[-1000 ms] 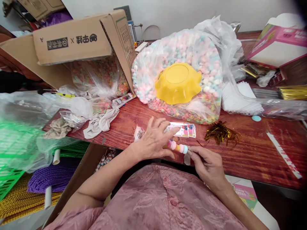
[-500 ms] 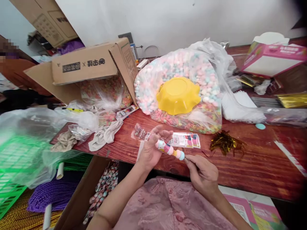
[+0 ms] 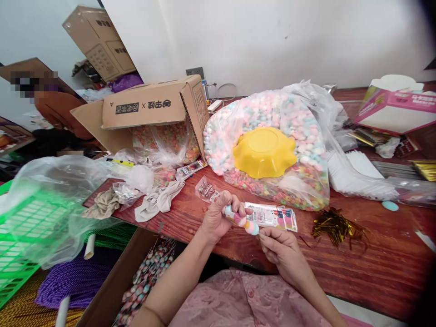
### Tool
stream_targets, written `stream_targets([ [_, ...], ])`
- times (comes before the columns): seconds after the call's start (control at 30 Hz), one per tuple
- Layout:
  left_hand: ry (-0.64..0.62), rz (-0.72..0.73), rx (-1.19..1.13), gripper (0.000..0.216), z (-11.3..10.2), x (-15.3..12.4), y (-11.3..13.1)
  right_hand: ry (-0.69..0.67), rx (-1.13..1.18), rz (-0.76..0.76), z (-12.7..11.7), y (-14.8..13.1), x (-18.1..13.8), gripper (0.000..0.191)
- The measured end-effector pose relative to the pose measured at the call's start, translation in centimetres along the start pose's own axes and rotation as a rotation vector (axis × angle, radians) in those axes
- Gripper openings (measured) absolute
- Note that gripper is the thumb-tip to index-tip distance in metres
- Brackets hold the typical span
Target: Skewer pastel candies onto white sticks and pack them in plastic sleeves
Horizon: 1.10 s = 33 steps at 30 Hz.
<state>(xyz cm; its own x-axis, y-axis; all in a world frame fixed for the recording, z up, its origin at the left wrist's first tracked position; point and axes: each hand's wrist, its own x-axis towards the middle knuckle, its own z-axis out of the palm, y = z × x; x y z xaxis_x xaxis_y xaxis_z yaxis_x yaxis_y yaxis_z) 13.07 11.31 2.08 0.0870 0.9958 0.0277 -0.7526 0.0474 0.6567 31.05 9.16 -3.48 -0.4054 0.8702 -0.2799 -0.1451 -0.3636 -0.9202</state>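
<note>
My left hand is closed around a printed clear plastic bag whose far end sticks out beyond my fingers. Pink, yellow and blue marshmallows stand in a row out of the bag's near end. My right hand pinches just past the last blue marshmallow; the thin stick there is mostly hidden by my fingertips. Flat printed bags lie on the table just behind my hands. To the right is a bunch of gold twist ties.
A yellow scalloped bowl rests upside down on a big clear bag of marshmallows. An open cardboard box stands left of it. White gloves lie near the table edge. Below are marshmallow sticks in a carton. Another person sits far left.
My left fingers, spread before, have folded around the bag and marshmallows. My right hand still pinches the stick end. The camera view has shifted, so the scene sits lower and further right.
</note>
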Motion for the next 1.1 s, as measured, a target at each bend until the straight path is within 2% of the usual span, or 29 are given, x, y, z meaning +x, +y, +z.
stream_targets([
  [0.03,-0.003,-0.007,0.029,0.043,-0.1,0.0,0.1,0.002,-0.064,-0.031,0.2,0.0,0.0,0.037],
  [0.1,0.02,-0.002,0.101,0.041,-0.1,-0.1,0.0,0.051,-0.293,-0.209,0.6,0.1,0.0,0.032],
  [0.2,0.151,0.082,0.179,0.037,-0.2,-0.1,-0.5,0.206,-0.69,-0.669,0.9,0.4,0.0,0.017],
  [0.27,0.248,0.131,0.161,0.038,-0.4,-0.1,-1.0,0.269,-0.874,-0.914,0.9,0.7,0.2,0.019],
  [0.3,0.282,0.14,0.138,0.039,-0.5,0.0,-1.2,0.284,-0.94,-0.987,0.8,0.8,0.3,0.022],
  [0.37,0.303,0.126,0.085,0.041,-0.8,0.0,-1.5,0.3,-1.026,-1.042,0.7,1.1,0.5,0.025],
  [0.47,0.23,0.096,0.039,0.042,-1.1,-0.2,-1.6,0.275,-0.972,-0.943,0.9,1.0,0.7,0.022],
  [0.53,0.127,0.077,0.017,0.043,-1.3,-0.4,-1.3,0.188,-0.776,-0.717,1.1,0.7,0.8,0.015],
  [0.63,-0.01,0.025,-0.021,0.048,-1.9,-0.6,-0.6,-0.01,-0.347,-0.307,1.5,0.1,0.9,0.024],
  [0.73,-0.024,-0.029,-0.014,0.048,-2.4,-0.7,-0.5,-0.118,-0.047,-0.089,1.6,-0.1,1.0,0.031],
  [0.83,-0.018,-0.092,0.054,0.042,-2.2,-0.8,-1.2,-0.123,-0.045,-0.071,1.8,0.1,1.1,0.032],
  [0.97,0.006,-0.092,0.084,0.038,-1.4,-0.8,-1.8,-0.056,-0.22,-0.199,2.5,-0.4,1.5,0.027],
  [1.1,0.05,-0.05,0.025,0.045,-1.2,-0.6,-0.9,0.018,-0.361,-0.305,2.6,-1.1,1.7,0.027],
])
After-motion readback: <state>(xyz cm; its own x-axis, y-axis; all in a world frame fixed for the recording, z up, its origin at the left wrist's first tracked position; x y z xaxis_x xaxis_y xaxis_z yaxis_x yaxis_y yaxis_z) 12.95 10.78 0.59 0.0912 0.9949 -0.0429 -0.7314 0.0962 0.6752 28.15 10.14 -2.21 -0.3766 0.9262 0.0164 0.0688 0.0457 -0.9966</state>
